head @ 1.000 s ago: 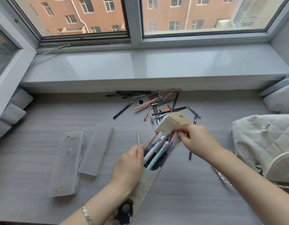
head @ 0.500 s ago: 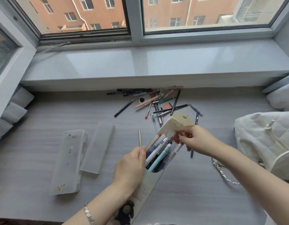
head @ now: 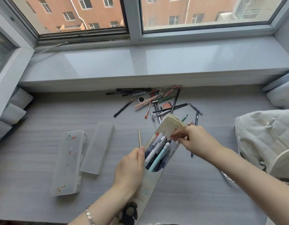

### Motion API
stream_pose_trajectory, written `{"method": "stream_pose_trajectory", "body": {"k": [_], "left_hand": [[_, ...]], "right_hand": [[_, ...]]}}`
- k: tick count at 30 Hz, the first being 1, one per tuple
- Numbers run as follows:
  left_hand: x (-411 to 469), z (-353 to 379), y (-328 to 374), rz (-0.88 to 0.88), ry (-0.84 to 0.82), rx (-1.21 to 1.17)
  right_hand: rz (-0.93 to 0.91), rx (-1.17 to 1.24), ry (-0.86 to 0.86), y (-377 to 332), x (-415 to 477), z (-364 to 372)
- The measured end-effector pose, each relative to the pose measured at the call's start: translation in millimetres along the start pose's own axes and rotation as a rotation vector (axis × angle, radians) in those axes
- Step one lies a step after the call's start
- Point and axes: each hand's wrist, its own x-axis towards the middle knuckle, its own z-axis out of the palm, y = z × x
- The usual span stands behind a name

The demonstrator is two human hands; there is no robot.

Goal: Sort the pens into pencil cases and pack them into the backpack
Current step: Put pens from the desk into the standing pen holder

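My left hand (head: 130, 171) grips the left side of a tall cream pencil case (head: 150, 184) held tilted above the grey surface, its mouth packed with several pens (head: 156, 151). My right hand (head: 197, 142) pinches the case's raised flap (head: 170, 127) at its right edge. A heap of loose pens (head: 155, 101) lies beyond the case, under the windowsill. One thin pen (head: 140, 138) lies just left of the case. A white quilted backpack (head: 267, 140) sits at the right.
A clear plastic pencil box (head: 68, 163) and its frosted lid (head: 98, 146) lie at the left. Grey cushions (head: 15, 108) sit far left, a pillow (head: 281, 93) far right. The windowsill ledge (head: 148, 62) runs along the back.
My right hand shifted slightly on the flap, fingers now pressing down at its right edge. Left hand keeps its hold on the case.
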Motion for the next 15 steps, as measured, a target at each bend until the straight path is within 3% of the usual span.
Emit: {"method": "stream_pose_trajectory", "body": {"k": [7,12,15], "left_hand": [[3.6,-2.4,4.9,-0.014,-0.071,0.004],[6.9,-5.1,10.1,0.028,-0.059,0.07],[3.8,-4.7,9.2,0.013,-0.036,0.026]], "right_hand": [[0.008,-0.206,0.077,-6.7,-1.6,4.8],[-0.049,0.106,0.123,-24.3,2.7,13.8],[-0.085,0.172,0.212,-27.8,-2.3,19.6]]}}
